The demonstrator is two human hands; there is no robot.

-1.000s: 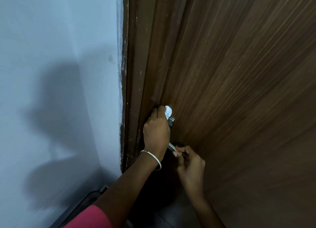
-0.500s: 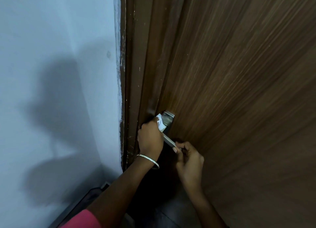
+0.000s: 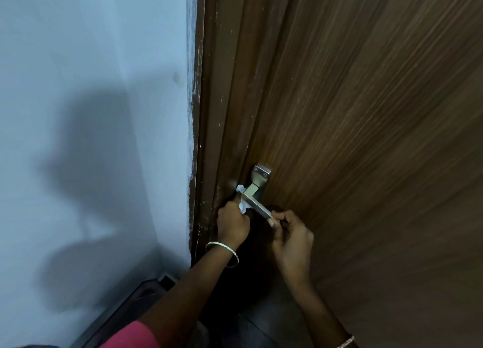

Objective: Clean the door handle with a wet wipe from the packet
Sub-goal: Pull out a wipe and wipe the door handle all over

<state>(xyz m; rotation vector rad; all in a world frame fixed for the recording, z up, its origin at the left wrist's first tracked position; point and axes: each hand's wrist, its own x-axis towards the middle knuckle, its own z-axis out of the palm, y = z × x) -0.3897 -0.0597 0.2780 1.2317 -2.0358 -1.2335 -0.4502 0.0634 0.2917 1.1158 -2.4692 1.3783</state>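
Door handle point(image 3: 257, 204), a silver lever on a small plate, sits at the left edge of the door point(image 3: 366, 138), just beside the frame point(image 3: 217, 112). Your left hand point(image 3: 232, 223) grips the crumpled white wipe point(image 3: 243, 208) and presses it against the lever near its bend. Your right hand point(image 3: 291, 239) pinches the lever's free end between thumb and curled fingers. A bangle point(image 3: 223, 251) circles your left wrist.

The door point(image 3: 366, 112) lies bare above and right of the handle point(image 3: 257, 205). The frame point(image 3: 222, 112) stands close on its left. The left hand point(image 3: 232, 225) and right hand point(image 3: 290, 238) crowd it from below.
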